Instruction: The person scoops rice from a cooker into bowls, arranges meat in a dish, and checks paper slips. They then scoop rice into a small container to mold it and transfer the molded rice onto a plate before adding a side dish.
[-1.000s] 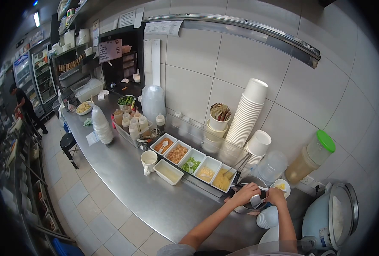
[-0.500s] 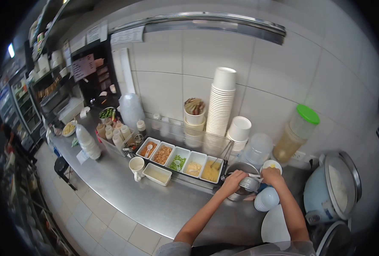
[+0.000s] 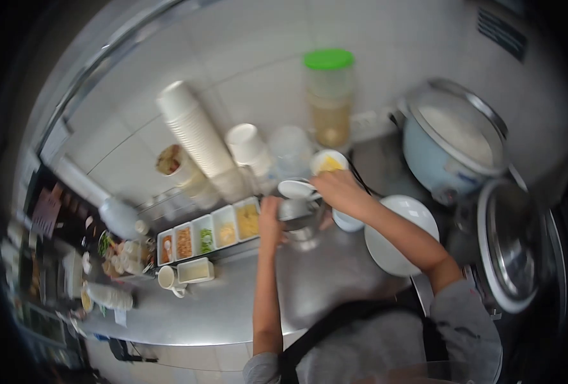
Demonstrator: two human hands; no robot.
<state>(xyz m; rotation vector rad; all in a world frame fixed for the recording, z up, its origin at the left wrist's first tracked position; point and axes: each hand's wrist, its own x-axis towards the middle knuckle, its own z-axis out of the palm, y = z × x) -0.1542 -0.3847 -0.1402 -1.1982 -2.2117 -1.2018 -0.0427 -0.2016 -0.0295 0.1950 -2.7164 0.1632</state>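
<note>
A metal pot (image 3: 303, 233) stands on the steel counter in front of me. My left hand (image 3: 271, 221) is closed against its left side, with the fingers partly hidden and blurred. Over the pot's right rim, my right hand (image 3: 335, 191) grips a white spoon (image 3: 297, 189), its bowl pointing left above the pot. Just behind that hand is a small white bowl (image 3: 320, 160) with yellow pieces in it. Light-blue bowls (image 3: 347, 222) sit partly hidden under my right wrist. What is inside the pot cannot be made out.
A large white plate (image 3: 393, 256) lies beneath my right forearm. A rice cooker (image 3: 425, 150) and its lid (image 3: 511, 237) are at the right. Left of the pot is a row of topping trays (image 3: 226, 233), with a mug (image 3: 167, 277) before it. Stacked cups (image 3: 197, 131) and a green-lidded container (image 3: 330, 86) stand behind.
The view has swung to the right and blurred. My right hand has moved from the small white bowl to above the pot's rim. My left hand has shifted to the pot's left side.
</note>
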